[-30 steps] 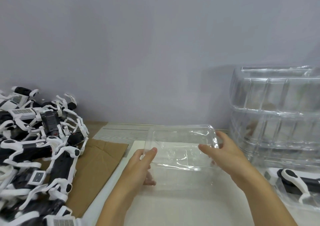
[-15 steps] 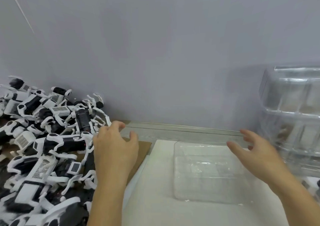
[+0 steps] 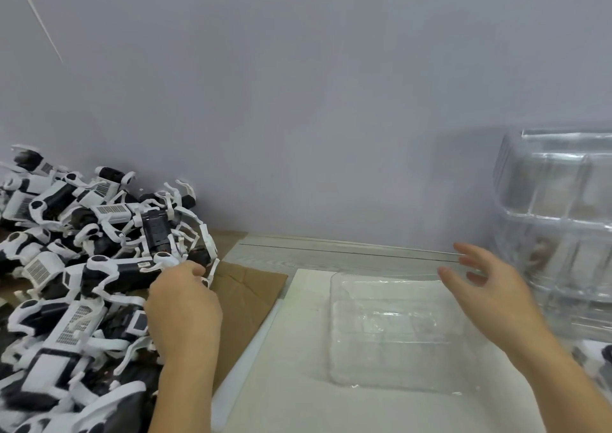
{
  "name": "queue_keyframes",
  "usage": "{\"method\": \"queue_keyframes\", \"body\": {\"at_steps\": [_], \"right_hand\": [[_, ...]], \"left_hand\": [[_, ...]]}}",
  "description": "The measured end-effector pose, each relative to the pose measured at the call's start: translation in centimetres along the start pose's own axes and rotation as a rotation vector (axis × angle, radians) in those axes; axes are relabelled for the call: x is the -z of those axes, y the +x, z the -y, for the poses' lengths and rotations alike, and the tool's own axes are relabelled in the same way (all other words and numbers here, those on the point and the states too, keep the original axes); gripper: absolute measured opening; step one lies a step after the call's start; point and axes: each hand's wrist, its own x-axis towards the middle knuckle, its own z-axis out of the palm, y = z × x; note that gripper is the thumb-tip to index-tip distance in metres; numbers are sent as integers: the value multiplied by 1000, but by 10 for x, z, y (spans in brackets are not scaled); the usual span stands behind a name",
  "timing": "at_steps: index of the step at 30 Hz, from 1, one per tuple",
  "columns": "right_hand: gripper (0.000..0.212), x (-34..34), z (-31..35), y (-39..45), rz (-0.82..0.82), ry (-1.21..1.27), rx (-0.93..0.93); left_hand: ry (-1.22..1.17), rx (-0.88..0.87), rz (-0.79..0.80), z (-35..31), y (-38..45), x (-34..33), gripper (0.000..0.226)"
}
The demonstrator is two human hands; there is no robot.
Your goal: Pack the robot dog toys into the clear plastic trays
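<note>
Against the grey wall, the left hand (image 3: 183, 303) curls its fingers into the toy pile (image 3: 82, 267), whether gripping one I cannot tell, and tangled legs may drag neighbours out, while the right hand (image 3: 486, 295) hovers spread and empty over the tray (image 3: 397, 333).

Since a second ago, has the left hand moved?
Yes. The left hand left the clear tray and went left onto the robot dog pile.

The left hand (image 3: 183, 303) curls its fingers (image 3: 195, 271) onto a black-and-white plastic robot dog toy (image 3: 116, 275) in the heap, while the right hand (image 3: 490, 296) hovers spread above the clear plastic tray (image 3: 397, 333) lying on the white table (image 3: 281, 399).
</note>
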Motion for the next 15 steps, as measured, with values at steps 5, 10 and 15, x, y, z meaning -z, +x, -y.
{"method": "queue_keyframes", "body": {"at_steps": [5,10,15], "right_hand": [[47,0,-1,1,-17,22,20],[43,-1,-1,2,-27,39,30],[39,-1,-1,2,-47,58,57]], "left_hand": [[-272,-38,-121,0,7,3,23],[-553,-38,-38,-7,6,0,23],[-868,-11,-7,-19,5,1,27]]}}
